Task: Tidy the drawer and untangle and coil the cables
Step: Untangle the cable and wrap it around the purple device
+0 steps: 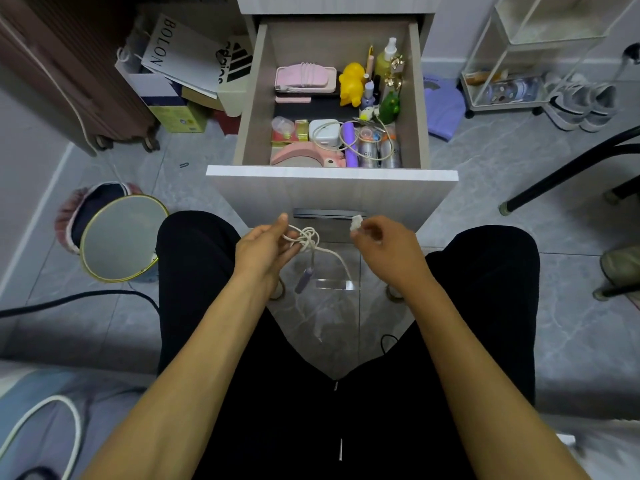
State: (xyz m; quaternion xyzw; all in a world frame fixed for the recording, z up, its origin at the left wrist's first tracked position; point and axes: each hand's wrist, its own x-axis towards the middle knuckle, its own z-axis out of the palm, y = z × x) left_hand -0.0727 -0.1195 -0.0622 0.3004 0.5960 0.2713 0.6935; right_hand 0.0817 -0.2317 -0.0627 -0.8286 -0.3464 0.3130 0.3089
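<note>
A tangled white cable (306, 239) hangs between my hands in front of the open drawer (330, 173). My left hand (265, 249) holds the knotted loops, with a purple plug end (304, 279) dangling below. My right hand (379, 242) pinches the cable's white connector (356, 223). Inside the drawer lie a pink case wrapped with a coiled cord (305, 79), a white charger with a cable (325, 133), a yellow duck toy (351, 84), bottles and small items.
A round gold-rimmed mirror (123, 237) leans on the floor at left. Paper bags and boxes (183, 67) stand beside the cabinet. A white wire rack (512, 74) and shoes (581, 105) are at right, with a black chair leg (568, 171). A black cable (69, 299) crosses the floor.
</note>
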